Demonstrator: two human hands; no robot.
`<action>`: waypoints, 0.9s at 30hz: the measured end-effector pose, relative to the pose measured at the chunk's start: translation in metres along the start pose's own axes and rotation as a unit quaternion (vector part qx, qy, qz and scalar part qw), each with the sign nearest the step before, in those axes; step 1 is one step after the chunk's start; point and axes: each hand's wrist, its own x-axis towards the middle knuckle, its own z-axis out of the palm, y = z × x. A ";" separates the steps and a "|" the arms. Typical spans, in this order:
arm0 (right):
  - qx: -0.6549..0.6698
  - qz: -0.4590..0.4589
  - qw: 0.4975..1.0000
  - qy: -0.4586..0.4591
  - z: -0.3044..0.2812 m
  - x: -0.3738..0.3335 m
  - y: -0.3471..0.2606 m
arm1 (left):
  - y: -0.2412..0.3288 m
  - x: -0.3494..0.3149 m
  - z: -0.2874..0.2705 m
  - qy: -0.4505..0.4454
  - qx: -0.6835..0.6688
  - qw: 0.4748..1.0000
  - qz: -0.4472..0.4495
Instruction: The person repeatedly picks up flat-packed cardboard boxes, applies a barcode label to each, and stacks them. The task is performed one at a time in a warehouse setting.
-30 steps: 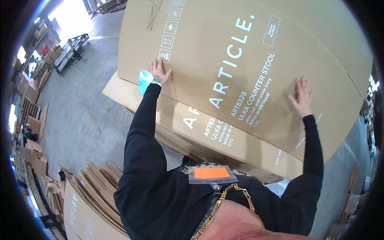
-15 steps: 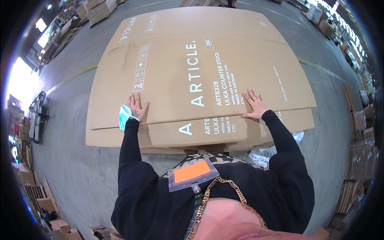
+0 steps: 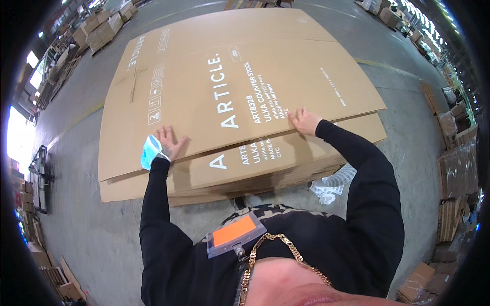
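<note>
A large flattened cardboard carton (image 3: 194,81) with white printing lies on top of a stack of similar cardboard. Its near edge sits back from the sheet below (image 3: 199,178), with a dark gap between them. My left hand (image 3: 170,144) rests palm down near the left part of that edge, fingers spread. A light-blue face mask (image 3: 151,152) is looped around my left wrist. Toward the right, my right hand (image 3: 306,121) lies on the top carton by the edge. Its fingers are bent but apart, holding nothing, and the thumb is partly hidden.
Clear plastic wrapping (image 3: 334,183) lies on the concrete floor beside the stack's near right corner. At the far left stand stacked boxes (image 3: 102,35), with a dark metal cart (image 3: 42,176) nearer. Wrapped cardboard stacks (image 3: 458,173) line the right side.
My right hand's fingers have gone from stretched flat to bent on the top carton. The gap beneath the carton's near edge looks wider. The whole view has turned slightly.
</note>
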 end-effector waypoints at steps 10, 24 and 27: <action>0.119 0.057 0.975 0.179 -0.014 -0.038 -0.014 | 0.147 -0.041 -0.010 0.057 0.038 0.974 0.214; 0.560 0.657 0.503 0.046 0.149 -0.287 -0.193 | 0.395 -0.064 0.010 -0.265 -0.367 0.818 0.356; 0.558 0.783 0.267 0.063 0.197 -0.345 -0.212 | 0.504 -0.070 0.074 -0.394 -0.330 0.744 0.426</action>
